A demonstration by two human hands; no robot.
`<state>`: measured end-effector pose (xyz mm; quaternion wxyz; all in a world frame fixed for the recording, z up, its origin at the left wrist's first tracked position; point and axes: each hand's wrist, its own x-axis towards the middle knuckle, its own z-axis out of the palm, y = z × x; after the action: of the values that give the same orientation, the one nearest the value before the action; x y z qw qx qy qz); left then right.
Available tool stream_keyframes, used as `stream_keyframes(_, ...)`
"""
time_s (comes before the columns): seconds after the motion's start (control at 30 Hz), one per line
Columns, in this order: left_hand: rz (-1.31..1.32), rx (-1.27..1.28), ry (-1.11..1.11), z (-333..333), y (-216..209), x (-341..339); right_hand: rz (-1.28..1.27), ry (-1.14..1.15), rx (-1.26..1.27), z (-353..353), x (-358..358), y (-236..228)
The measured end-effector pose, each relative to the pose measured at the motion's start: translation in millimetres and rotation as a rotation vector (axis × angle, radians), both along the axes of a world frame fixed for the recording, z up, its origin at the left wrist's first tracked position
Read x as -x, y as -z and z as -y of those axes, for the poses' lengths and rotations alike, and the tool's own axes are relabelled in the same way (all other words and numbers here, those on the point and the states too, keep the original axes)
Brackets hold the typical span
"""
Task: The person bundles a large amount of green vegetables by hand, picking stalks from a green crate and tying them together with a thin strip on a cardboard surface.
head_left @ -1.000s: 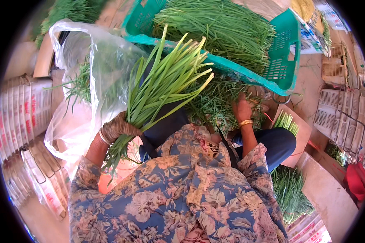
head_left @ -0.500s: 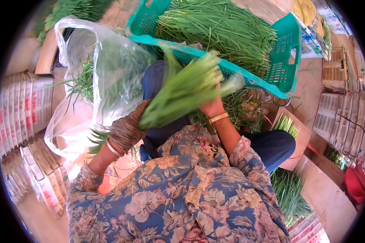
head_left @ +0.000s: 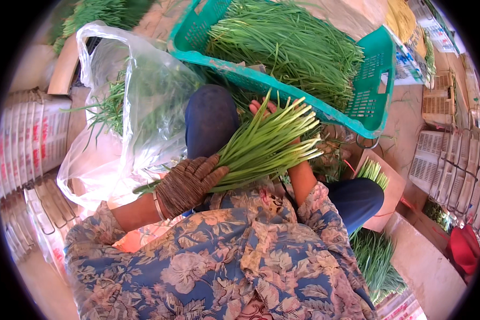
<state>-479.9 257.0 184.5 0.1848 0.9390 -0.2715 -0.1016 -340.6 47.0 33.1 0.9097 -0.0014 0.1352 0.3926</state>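
Observation:
A bunch of garlic chives (head_left: 269,141) lies slantwise over my lap, its pale cut ends toward the upper right. My left hand (head_left: 191,184), in a brown striped glove, is closed over the leafy end, with a few leaf tips poking out past its wrist side. My right hand (head_left: 263,108) is bare and supports the bunch from beneath. Its fingertips show beyond the far edge, slightly curled, while the chives hide the palm and thumb. Beyond my knees stands a green plastic crate (head_left: 282,84) heaped with more chives (head_left: 288,48).
A clear plastic bag (head_left: 154,101) holding loose greens stands at the left. Stacked white crates (head_left: 34,141) line the left side. Cut chives (head_left: 373,173) rest on cardboard by my right knee, and another pile (head_left: 376,261) lies nearer. A red cloth-like item (head_left: 463,248) is at the far right.
The bunch was blurred by motion and is now sharp, lower and more spread. My left hand has moved right along it; my right hand has shifted from the cut ends to underneath.

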Motion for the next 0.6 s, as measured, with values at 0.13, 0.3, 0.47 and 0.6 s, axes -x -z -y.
stream_keyframes(0.13,-0.022,-0.112,0.094,2.4,-1.2,3.0,0.089,-0.037,0.132,-2.5,-4.5,-5.8)
stream_keyframes(0.3,-0.098,-0.069,0.008,7.1,-12.5,9.5,0.211,0.046,-0.004,5.3,-3.2,-30.8)
stream_keyframes(0.47,-0.235,0.021,0.032,-8.8,-62.6,-33.6,0.195,0.106,0.087,13.7,1.5,-44.0)
stream_keyframes(0.6,-0.332,0.541,-0.367,3.1,-52.8,-80.6,0.225,0.090,0.031,11.2,5.1,-48.6)
